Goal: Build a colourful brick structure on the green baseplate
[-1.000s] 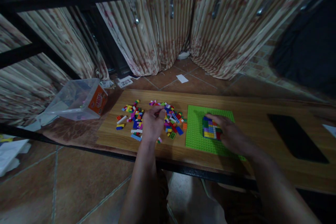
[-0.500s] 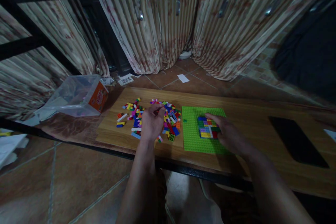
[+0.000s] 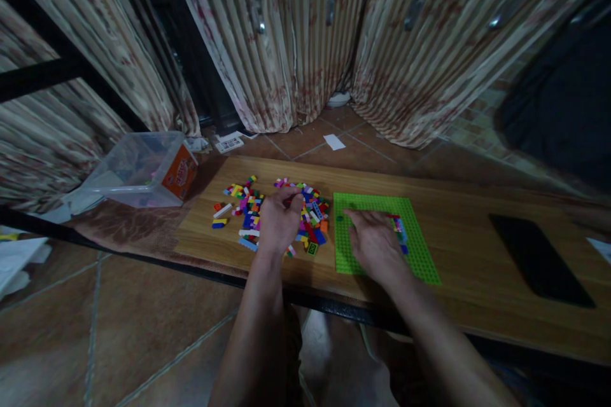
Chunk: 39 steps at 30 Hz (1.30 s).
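Over a pile of loose toy bricks (image 3: 248, 219) is my left hand (image 3: 279, 219), its fingers curled in and the thumb close to them. What it pinches, if anything, I cannot make out. My right hand (image 3: 377, 241) lies over a green baseplate (image 3: 422, 261), fingers stretched to the left with nothing seen in them. Near its fingertips sits a small dark green brick (image 3: 339, 219) at the plate's left side. A patch of multicoloured bricks (image 3: 400, 232) on the baseplate is mostly hidden under the right hand.
The wooden board (image 3: 468, 248) bears a flat black slab (image 3: 539, 261) on the right. A clear plastic box (image 3: 143, 168) with an orange label stands left of the board. Striped curtains (image 3: 305, 63) hang behind, and white papers (image 3: 334, 142) lie on the tiled floor.
My right hand has moved left from the right edge of the brick patch, now covering most of it and reaching toward the small dark green brick. The left hand has stayed over the pile.
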Tool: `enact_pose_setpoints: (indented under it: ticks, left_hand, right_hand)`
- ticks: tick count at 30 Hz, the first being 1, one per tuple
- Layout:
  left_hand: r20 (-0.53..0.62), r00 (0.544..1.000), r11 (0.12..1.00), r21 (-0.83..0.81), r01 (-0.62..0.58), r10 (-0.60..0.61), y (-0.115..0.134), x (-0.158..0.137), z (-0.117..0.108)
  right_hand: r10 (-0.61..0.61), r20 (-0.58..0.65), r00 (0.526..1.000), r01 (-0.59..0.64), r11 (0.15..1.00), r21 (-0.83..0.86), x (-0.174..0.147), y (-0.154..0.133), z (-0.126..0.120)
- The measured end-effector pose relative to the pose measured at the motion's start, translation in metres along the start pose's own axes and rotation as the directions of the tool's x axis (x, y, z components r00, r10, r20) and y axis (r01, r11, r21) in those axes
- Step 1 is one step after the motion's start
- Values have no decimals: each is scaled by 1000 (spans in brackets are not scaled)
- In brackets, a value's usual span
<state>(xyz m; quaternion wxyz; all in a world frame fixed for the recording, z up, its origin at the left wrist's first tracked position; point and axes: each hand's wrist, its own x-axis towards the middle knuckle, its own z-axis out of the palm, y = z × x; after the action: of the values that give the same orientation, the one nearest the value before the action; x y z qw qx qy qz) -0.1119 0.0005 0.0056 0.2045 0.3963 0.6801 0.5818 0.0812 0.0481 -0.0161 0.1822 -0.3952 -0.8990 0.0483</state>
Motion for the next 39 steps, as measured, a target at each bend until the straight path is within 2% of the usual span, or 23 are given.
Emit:
enact_pose_setpoints:
  ticks: [4, 11, 14, 19, 27, 32, 39]
  left_hand:
    - [1, 1000, 999, -22, 25, -25, 0, 0, -1]
    - [-2, 1000, 1000, -21, -3, 3, 2, 0, -2]
    - [-11, 1000, 1000, -24, -12, 11, 2, 0, -3]
    - [-14, 1000, 1000, -10, -27, 27, 0, 1, -3]
    - [-7, 1000, 1000, 2, -23, 23, -1, 1, -2]
    - [-6, 1000, 1000, 15, -27, 27, 1, 2, -1]
    - [36, 999, 997, 70, -19, 17, 0, 3, 3]
  right_hand:
    - [-15, 65, 998, 21, 996, -81, 4, -19, 10]
    - [25, 18, 1000, -28, 990, 136, 0, -20, 15]
    - [-17, 25, 1000, 12, 984, 179, -4, -24, 14]
    - [-76, 77, 994, 65, 988, 137, -6, -36, 10]
    - [-55, 161, 985, 42, 996, 84, -2, -43, 12]
    - [-5, 122, 992, -11, 992, 126, -2, -41, 8]
    - [87, -58, 994, -63, 939, 337, -10, -23, -5]
